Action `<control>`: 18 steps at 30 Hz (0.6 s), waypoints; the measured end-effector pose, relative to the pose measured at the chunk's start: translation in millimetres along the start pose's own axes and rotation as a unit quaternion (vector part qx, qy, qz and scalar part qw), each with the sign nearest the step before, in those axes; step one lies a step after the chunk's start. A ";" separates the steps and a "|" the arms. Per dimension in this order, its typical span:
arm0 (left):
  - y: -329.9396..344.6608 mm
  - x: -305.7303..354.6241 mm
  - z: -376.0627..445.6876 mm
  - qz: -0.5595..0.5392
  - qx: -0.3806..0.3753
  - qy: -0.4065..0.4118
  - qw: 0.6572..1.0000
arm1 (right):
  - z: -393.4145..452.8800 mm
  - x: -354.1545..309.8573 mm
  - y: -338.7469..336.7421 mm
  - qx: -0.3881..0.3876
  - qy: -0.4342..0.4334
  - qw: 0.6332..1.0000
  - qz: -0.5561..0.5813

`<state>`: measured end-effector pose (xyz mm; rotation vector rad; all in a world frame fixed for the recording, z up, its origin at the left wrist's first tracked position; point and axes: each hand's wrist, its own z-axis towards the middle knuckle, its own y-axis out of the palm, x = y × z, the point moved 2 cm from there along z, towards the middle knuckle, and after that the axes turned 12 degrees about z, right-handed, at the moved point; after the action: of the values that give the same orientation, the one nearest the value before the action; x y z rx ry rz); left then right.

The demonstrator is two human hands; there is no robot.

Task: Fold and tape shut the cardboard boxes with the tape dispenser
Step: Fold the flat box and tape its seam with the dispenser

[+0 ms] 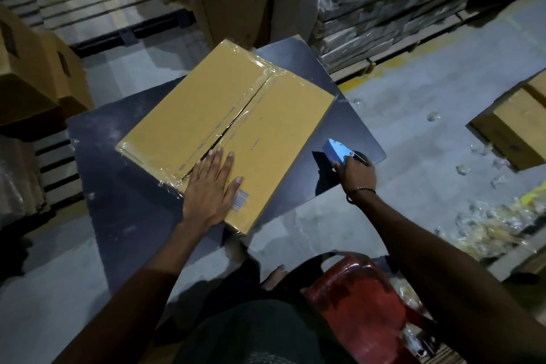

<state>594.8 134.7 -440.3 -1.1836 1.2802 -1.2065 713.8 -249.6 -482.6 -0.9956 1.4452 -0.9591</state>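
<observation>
the cardboard box point(227, 130) lies flat mid-bench, its seam taped. the left hand point(211, 186) is spread flat on its near edge; the right hand point(356, 174) grips the tape dispenser point(336, 152) by the bench's right edge. likely light and stiff; lift it by opposite edges.

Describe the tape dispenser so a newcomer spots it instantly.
Start at the dark table holding the taped cardboard box. Right of the box, the right hand grips the tape dispenser. It is the only light blue object among brown cartons.

Flat tan box point(224, 130), seam taped; blue tape dispenser point(338, 152) beside it.
</observation>
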 end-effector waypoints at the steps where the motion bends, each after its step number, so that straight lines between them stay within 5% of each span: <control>1: 0.8 0.1 0.2 0.003 -0.001 0.000 1.000 | 8.8 6.1 5.3 -0.009 -0.009 1.000 -0.007; 10: 1.9 0.8 2.1 0.012 -0.001 -0.006 1.000 | 32.2 34.3 21.7 -0.082 -0.041 0.995 -0.032; 14: -1.8 2.8 1.3 0.007 0.006 -0.007 1.000 | -9.2 -10.0 -6.2 0.006 0.026 0.997 0.072; 16: -2.9 3.1 1.6 0.004 0.005 -0.008 1.000 | -44.8 -50.2 -19.2 0.088 -0.042 0.985 0.141; 18: -2.4 3.5 1.4 0.005 -0.001 -0.007 1.000 | -82.6 -93.9 -25.9 0.083 -0.167 0.959 0.215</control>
<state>596.0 131.1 -438.0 -1.1840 1.2757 -1.1872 639.7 -166.0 -420.8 -0.6434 1.2043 -0.5491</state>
